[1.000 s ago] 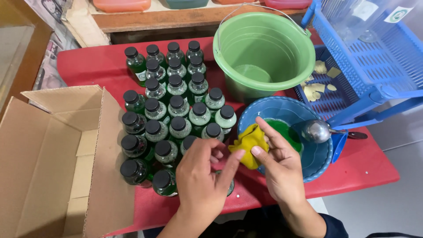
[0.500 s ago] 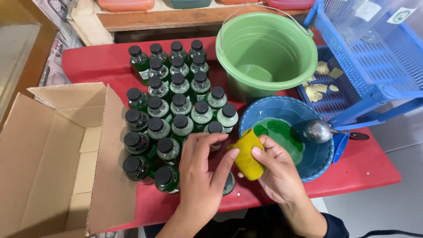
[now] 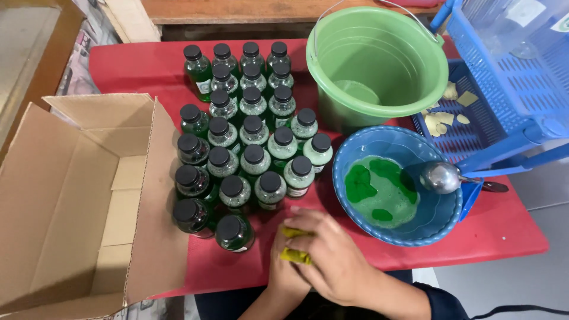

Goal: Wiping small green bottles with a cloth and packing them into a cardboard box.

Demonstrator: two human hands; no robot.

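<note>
Cardboard from a large open brown box (image 3: 71, 201) is filling the left, its flap leaning by the rows of small green black-capped bottles (image 3: 249, 148) standing on the red table (image 3: 504, 231). Beside them a round green plastic bucket (image 3: 379, 59) and a blue bowl (image 3: 398, 186) of green liquid are sitting. At the near edge, the right hand (image 3: 338, 261) is overlapping the left hand (image 3: 284, 275), both clenching a yellow cloth (image 3: 294, 255).
</note>
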